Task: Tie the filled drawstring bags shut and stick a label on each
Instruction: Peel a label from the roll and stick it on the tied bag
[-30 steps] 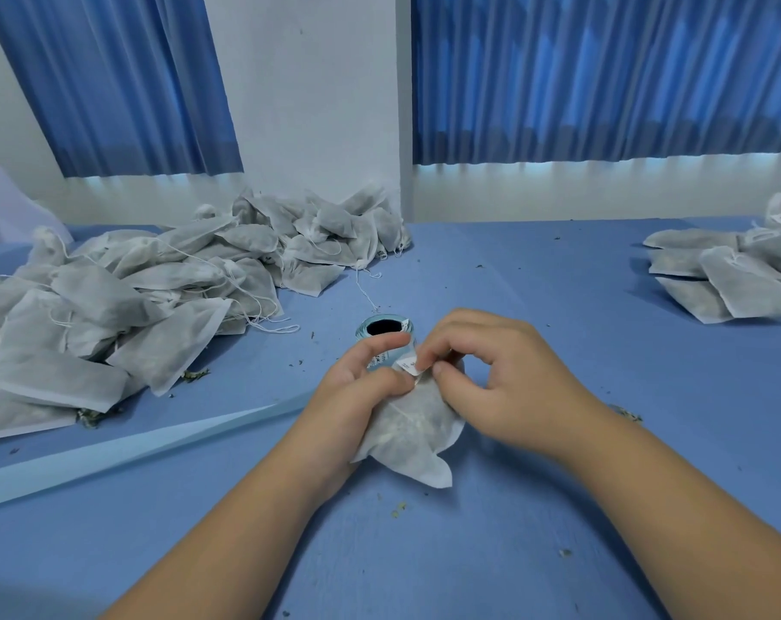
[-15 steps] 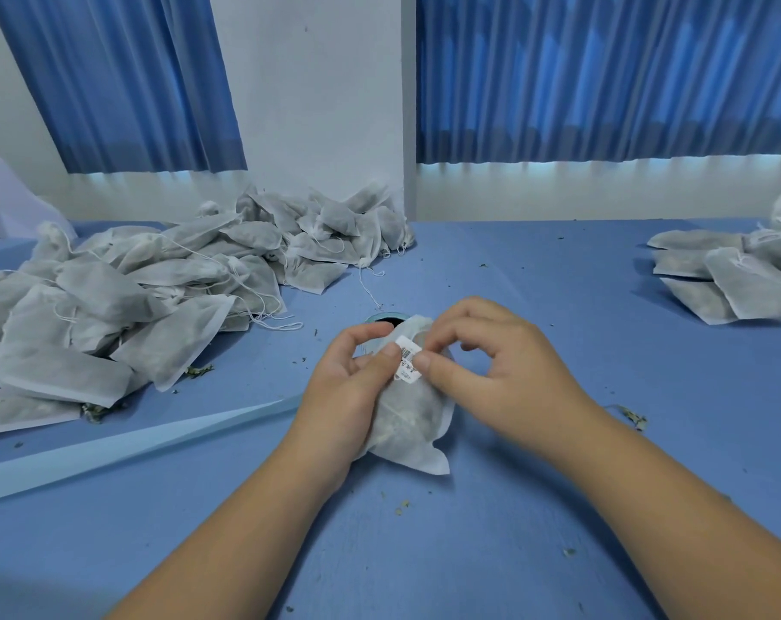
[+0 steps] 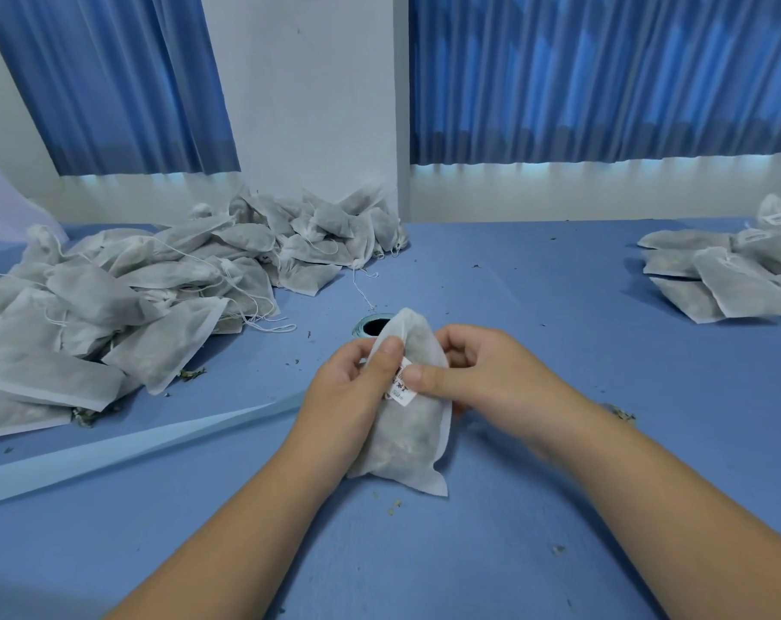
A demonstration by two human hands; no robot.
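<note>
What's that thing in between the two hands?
A filled bag. The left hand and right hand both hold it, and the right thumb presses its white label. The head view shows it.

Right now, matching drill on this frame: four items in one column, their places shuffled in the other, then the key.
Items
1. held bag
2. label
3. label roll
4. stack of bags

Places
a. far right of the table
b. on the held bag's front
c. gripped between left hand and right hand
d. behind the held bag, partly hidden

Pairs: 1-c, 2-b, 3-d, 4-a
</note>
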